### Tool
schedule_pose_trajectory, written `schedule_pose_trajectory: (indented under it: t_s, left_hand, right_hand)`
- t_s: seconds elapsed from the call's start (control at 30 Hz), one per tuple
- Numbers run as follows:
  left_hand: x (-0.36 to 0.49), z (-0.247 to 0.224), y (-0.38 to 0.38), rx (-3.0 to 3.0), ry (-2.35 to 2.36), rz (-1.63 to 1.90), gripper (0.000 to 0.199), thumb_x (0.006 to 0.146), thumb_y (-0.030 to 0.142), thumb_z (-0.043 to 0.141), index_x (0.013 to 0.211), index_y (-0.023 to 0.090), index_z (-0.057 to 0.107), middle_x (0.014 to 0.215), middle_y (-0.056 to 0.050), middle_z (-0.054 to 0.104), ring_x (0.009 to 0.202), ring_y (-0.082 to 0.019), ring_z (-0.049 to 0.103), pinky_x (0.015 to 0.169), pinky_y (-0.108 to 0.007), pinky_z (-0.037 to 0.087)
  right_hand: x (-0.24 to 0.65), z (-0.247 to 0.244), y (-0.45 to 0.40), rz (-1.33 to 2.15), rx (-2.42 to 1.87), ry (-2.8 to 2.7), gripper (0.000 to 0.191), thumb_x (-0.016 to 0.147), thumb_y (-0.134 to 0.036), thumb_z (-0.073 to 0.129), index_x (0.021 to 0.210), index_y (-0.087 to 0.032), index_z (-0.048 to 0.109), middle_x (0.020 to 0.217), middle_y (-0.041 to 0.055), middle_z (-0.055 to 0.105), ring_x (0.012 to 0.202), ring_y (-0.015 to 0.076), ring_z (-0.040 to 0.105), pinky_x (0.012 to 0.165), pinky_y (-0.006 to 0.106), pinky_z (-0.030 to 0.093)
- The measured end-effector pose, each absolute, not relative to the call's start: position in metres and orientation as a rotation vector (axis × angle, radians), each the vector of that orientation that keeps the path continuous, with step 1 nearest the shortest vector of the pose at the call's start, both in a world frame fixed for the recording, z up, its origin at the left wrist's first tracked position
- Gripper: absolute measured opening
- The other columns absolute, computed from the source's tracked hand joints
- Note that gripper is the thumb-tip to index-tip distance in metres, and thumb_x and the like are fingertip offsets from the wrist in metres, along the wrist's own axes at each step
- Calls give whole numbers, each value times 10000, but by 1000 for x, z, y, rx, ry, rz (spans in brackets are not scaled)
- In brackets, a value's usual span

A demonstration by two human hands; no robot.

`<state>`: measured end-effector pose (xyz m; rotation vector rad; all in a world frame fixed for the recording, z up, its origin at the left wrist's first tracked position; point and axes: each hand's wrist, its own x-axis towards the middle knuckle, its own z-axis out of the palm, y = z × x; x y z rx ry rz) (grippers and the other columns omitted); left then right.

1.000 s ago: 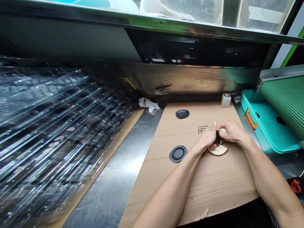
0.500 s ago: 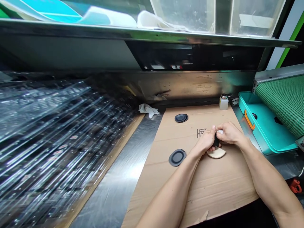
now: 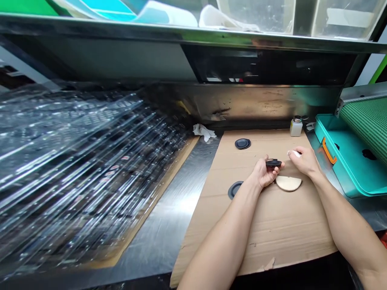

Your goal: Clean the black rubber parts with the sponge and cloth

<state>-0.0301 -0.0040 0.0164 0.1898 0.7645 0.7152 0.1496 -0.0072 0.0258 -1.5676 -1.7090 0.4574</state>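
Hands are now parting: left hand point(image 3: 264, 174) is holding the black disc point(image 3: 273, 163) alone; right hand point(image 3: 307, 162) is pinching something white point(image 3: 294, 154) at its 2 o'clock, leaving the disc's top uncovered. Cream half-round pad point(image 3: 288, 184) is lying at its 5 o'clock.

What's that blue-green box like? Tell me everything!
The box is open and looks like plastic, with an orange clip on its left side. It sits upright on the metal counter, right of the cardboard. Two dark bits lie inside. A green belt hangs over its far right part; I can't tell if they touch. No hand touches it.
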Motion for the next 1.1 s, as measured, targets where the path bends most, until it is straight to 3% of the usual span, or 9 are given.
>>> schedule_pose_trajectory:
  t_s: [0.37, 0.57, 0.67, 0.73, 0.83, 0.93, 1.1]
  left_hand:
    - [-33, 21, -5, 116, 728, 729, 648, 1039, 516, 178, 1100, 25, 596, 685, -146, 680, 368, -96, 505, 299, -161, 392]
    - [-32, 19, -10, 231, 720, 795, 698, 1021, 573, 215, 1035, 23, 644, 665, -149, 679, 405, -121, 548, 342, -189, 437]
    - [-33, 19, -12, 321, 649, 922, 647, 1021, 555, 263, 1011, 45, 662, 713, -152, 696, 478, -142, 598, 415, -209, 488]
    - [-35, 19, -12, 351, 591, 1013, 623, 1023, 549, 271, 1010, 70, 668, 754, -148, 701, 525, -154, 618, 446, -223, 493]
    - [-43, 22, -10, 347, 534, 1150, 628, 1011, 588, 275, 999, 100, 670, 776, -141, 694, 563, -166, 618, 454, -232, 463]
    - [-52, 24, -5, 310, 513, 1275, 635, 1001, 620, 277, 974, 113, 658, 756, -125, 677, 565, -160, 601, 459, -226, 440]
    - [-56, 17, 3, 330, 527, 1361, 542, 1001, 597, 343, 1065, 144, 632, 826, -114, 698, 587, -163, 614, 516, -250, 474]
  right_hand:
    - [148, 14, -3, 325, -1581, -1824, 245, 841, -363, 585, 749, -189, 733, 684, 3, 692, 669, 155, 602, 630, 255, 376]
    - [161, 9, 3, 228, -1777, -1899, 272, 883, -375, 553, 929, -204, 760, 901, 60, 751, 845, 217, 651, 737, 293, 422]
    - [166, 12, 3, 18, -1787, -1961, 331, 892, -381, 573, 1139, -222, 726, 1132, 96, 710, 1060, 276, 600, 885, 354, 424]
    - [166, 19, -2, -44, -1727, -1966, 333, 905, -418, 576, 1143, -231, 714, 1174, 100, 678, 1116, 286, 560, 933, 380, 410]
    - [159, 32, -18, 377, -1542, -2245, 282, 863, -489, 635, 950, -233, 713, 972, 45, 689, 925, 219, 599, 811, 313, 441]
    - [149, 38, -32, 833, -1347, -2565, 335, 681, -438, 799, 919, -236, 679, 841, -20, 668, 750, 162, 577, 652, 251, 410]
    - [142, 29, -24, 492, -1386, -2398, 245, 720, -247, 677, 963, -217, 673, 917, 14, 682, 809, 176, 590, 708, 267, 416]
